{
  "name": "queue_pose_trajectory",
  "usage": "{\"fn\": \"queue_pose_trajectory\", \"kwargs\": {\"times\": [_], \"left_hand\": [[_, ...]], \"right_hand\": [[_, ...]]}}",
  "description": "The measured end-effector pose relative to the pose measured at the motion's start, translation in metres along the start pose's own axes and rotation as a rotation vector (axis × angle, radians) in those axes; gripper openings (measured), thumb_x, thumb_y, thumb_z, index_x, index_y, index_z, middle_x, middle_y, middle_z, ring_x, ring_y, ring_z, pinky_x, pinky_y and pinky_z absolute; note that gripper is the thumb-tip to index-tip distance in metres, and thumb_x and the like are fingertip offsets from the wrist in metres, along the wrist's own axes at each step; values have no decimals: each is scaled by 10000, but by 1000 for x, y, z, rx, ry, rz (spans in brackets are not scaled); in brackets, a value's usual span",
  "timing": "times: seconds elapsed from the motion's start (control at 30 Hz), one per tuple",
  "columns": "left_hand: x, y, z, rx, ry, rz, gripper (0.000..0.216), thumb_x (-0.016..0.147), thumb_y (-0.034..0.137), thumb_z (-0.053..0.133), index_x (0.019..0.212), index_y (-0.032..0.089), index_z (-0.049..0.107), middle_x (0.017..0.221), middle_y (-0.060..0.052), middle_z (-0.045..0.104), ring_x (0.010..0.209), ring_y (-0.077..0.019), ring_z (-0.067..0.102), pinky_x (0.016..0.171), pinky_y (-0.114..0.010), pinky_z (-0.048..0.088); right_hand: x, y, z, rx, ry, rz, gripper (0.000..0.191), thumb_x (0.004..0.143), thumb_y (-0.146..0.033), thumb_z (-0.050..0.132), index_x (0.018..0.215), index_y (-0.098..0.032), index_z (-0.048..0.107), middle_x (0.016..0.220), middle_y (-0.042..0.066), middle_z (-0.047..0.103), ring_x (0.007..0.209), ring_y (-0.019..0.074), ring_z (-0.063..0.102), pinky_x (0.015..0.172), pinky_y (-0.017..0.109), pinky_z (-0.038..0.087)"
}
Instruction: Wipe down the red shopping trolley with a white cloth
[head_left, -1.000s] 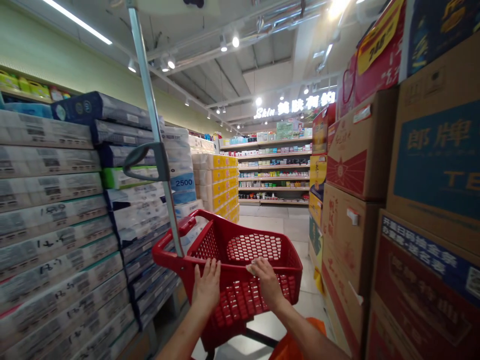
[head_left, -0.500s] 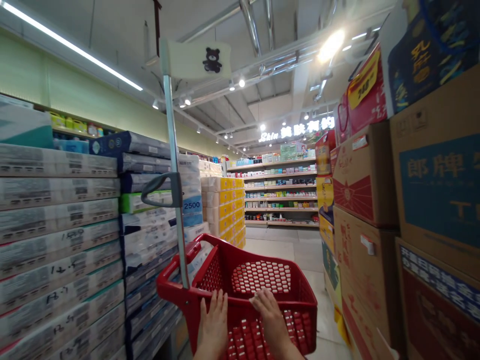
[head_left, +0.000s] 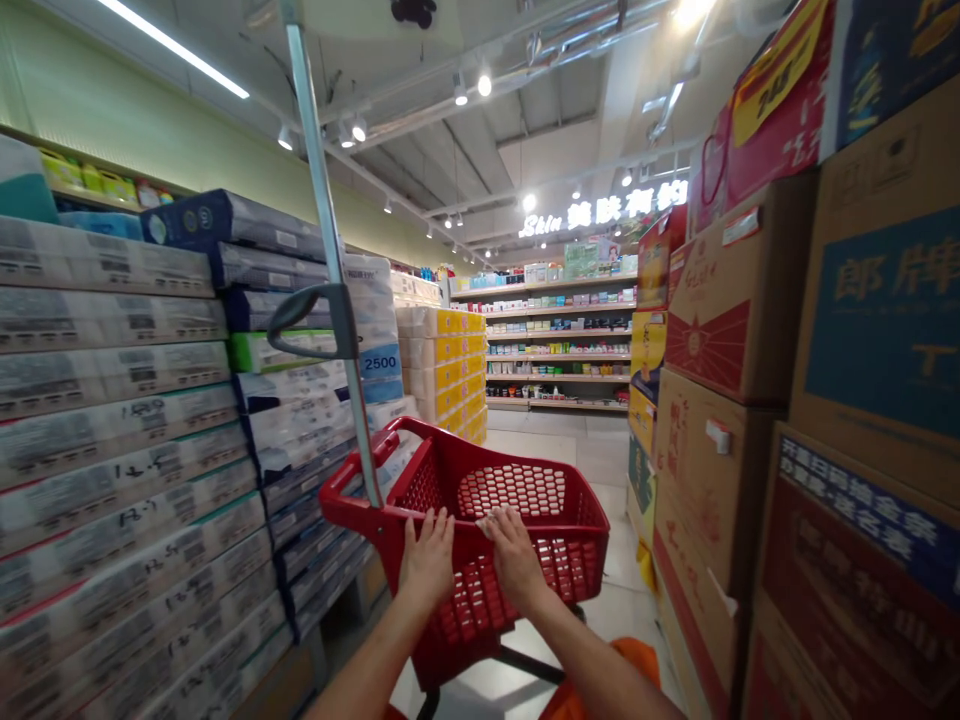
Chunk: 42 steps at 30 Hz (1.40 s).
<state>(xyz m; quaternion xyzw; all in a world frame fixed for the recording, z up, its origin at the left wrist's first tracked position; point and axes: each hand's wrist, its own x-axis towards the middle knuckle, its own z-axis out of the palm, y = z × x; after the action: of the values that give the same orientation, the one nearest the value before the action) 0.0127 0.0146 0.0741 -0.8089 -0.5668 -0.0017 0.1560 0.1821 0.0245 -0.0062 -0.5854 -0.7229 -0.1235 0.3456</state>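
A red plastic shopping cart [head_left: 566,533] stands in front of me, turned sideways, with its perforated basket facing me. My left hand [head_left: 429,555] rests on the near top rim, fingers closed over it. Further right on that rim lies my right hand [head_left: 514,562], its fingers bent over the edge. A small whitish scrap [head_left: 487,522], perhaps tissue, shows by the right fingertips. From the cart's left end rises a metal pole [head_left: 315,150] with a grey loop handle [head_left: 346,320]. No goods show in the visible part of the basket.
Stacked paper packs [head_left: 112,370] line the left side, with yellow-and-white packs [head_left: 450,375] beyond. Cardboard cartons [head_left: 712,480] are piled on the right. A pale floor aisle [head_left: 529,440] leads to cosmetics shelves [head_left: 559,335]. Something orange [head_left: 634,660] shows below my right forearm.
The view has tilted down, so more of my forearms and the cart's lower frame show. Both hands stay on the rim. The cartons on the right appear nearer.
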Motion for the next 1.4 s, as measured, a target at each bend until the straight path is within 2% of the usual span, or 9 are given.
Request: {"fn": "queue_pose_trajectory", "kwargs": {"times": [0.1,0.23,0.4,0.53,0.73,0.83,0.97,1.2,1.4], "left_hand": [[-3,-14,1,16,47,-37,688,654,188,391,1322,80,265,1418,-126,189,1315,-255,115,1043,-513,46],[-6,-20,7,-10,104,-25,693,650,199,396,1318,66,268,1417,-130,186,1318,-251,96,1049,-497,38],[3,0,18,-113,147,52,672,702,251,379,1338,100,220,1422,-106,203,1313,-220,143,1054,-471,89],[16,17,26,-163,181,65,604,739,217,355,1330,147,250,1407,-87,268,1295,-213,202,1048,-463,136],[18,-4,6,-199,310,48,372,779,120,334,1066,244,534,1112,-29,582,1041,-170,500,1046,-499,109],[4,-48,-5,-137,384,37,404,782,81,316,1055,265,551,1112,-22,592,1071,-168,491,1056,-488,60],[-15,-92,-7,-28,408,22,471,794,65,281,1135,290,516,1253,-5,504,1183,-175,409,1064,-470,41],[4,-45,14,-29,336,141,381,855,159,301,1168,276,485,1251,-6,507,1183,-147,409,1082,-425,66],[-7,-86,10,-17,355,108,407,854,129,283,1181,283,470,1283,6,474,1209,-135,375,1085,-420,6]], "right_hand": [[-5,9,-9,-31,-74,62,544,764,-15,332,1239,-250,451,1348,0,369,1273,199,245,1041,420,195],[-9,21,-17,-20,-23,275,463,788,-67,326,1215,-153,486,1334,74,387,1276,222,233,1048,420,171],[23,-45,2,506,9,190,459,877,-318,271,1297,-159,369,1319,63,409,1245,184,308,1030,379,249],[44,-73,7,769,17,297,520,904,-361,94,1365,-147,199,1322,70,402,1210,129,365,973,299,336],[20,-20,-9,249,-147,268,477,860,-329,293,1270,-109,402,1329,117,383,1248,214,299,1029,410,198],[3,0,-13,49,-238,155,448,847,-316,336,1265,-172,412,1312,84,416,1235,220,314,1032,467,112],[-2,0,-11,-9,-215,144,434,848,-314,334,1254,-187,423,1280,91,454,1202,221,355,1015,468,128],[-2,-1,-12,-4,-262,70,452,841,-319,333,1274,-206,392,1280,69,454,1185,211,373,996,433,186],[-3,1,-12,-2,-242,68,444,834,-313,339,1262,-222,410,1258,58,476,1163,205,396,993,417,197]]}}
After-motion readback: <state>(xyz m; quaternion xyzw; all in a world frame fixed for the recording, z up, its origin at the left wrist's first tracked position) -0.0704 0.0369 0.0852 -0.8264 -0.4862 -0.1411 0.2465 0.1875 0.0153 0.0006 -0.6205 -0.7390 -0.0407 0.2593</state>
